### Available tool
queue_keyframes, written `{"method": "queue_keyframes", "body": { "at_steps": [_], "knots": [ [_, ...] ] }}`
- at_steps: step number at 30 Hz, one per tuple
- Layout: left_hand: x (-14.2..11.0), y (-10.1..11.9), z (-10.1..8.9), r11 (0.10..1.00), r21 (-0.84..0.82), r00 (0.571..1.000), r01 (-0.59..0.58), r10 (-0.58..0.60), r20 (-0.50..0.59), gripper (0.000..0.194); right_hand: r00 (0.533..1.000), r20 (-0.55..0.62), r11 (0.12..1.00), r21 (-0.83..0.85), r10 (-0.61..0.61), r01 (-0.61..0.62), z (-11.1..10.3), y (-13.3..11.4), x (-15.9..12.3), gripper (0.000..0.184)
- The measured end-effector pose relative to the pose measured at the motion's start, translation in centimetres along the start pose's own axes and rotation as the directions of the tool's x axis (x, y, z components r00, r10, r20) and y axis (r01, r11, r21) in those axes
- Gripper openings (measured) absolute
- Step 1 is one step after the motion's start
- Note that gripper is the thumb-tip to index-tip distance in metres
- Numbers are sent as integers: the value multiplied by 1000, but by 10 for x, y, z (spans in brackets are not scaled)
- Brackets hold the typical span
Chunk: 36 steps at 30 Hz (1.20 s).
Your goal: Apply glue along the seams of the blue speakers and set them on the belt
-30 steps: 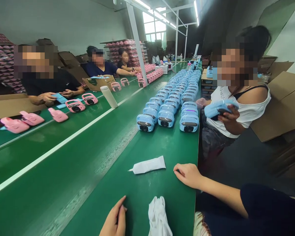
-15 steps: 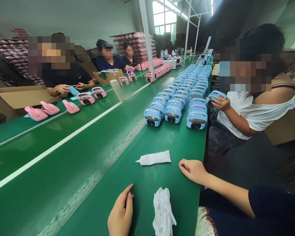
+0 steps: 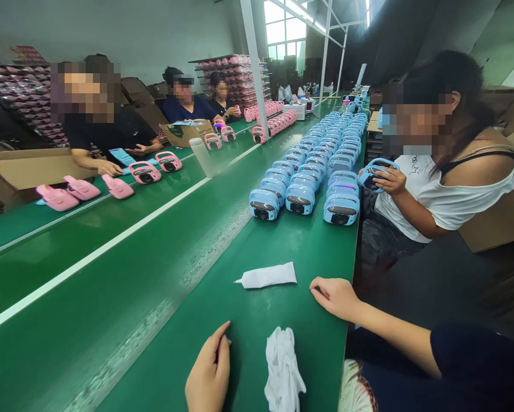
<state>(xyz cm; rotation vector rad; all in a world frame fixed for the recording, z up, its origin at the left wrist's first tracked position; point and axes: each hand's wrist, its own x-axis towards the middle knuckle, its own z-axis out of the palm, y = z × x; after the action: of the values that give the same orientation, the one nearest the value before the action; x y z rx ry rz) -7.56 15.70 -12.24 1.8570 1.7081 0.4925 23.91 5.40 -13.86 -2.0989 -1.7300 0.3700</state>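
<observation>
The left hand (image 3: 208, 369) is lying empty, half open, beside the white cloth (image 3: 285, 369) on the desk (image 3: 257, 309); the right hand (image 3: 330, 297) is resting empty, slightly curled, further right of the cloth.

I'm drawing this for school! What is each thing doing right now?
left hand: empty, resting on the green belt
right hand: empty, resting at the belt's edge
white cloth: crumpled on the belt
white squeeze tube: lying flat, nozzle pointing left
blue devices: standing in rows
co-worker's hand: holding up a blue device
pink devices: lined up on the far belt
</observation>
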Motion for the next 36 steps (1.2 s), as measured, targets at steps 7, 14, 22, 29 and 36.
{"method": "queue_keyframes", "body": {
  "at_steps": [7,14,22,29,36],
  "knots": [
    [1,-2,1,1000,-2,999,-31,31,-15,51,1000,-1,1000,6,-9,9,0,0,-1,26],
    [0,-2,1,1000,18,1000,-6,6,10,54,1000,1,1000,10,-21,21,-1,0,0,27],
    [0,-1,1,999,-1,999,-34,34,-15,49,1000,9,1000,15,-16,16,-1,1,0,26],
    [0,-1,2,999,-1,998,-49,49,-44,47,1000,6,1000,24,-16,16,-1,1,0,28],
    [1,-2,1,998,6,997,-67,67,-39,47,1000,-6,999,40,-21,22,1,3,-1,32]
  ]
}}
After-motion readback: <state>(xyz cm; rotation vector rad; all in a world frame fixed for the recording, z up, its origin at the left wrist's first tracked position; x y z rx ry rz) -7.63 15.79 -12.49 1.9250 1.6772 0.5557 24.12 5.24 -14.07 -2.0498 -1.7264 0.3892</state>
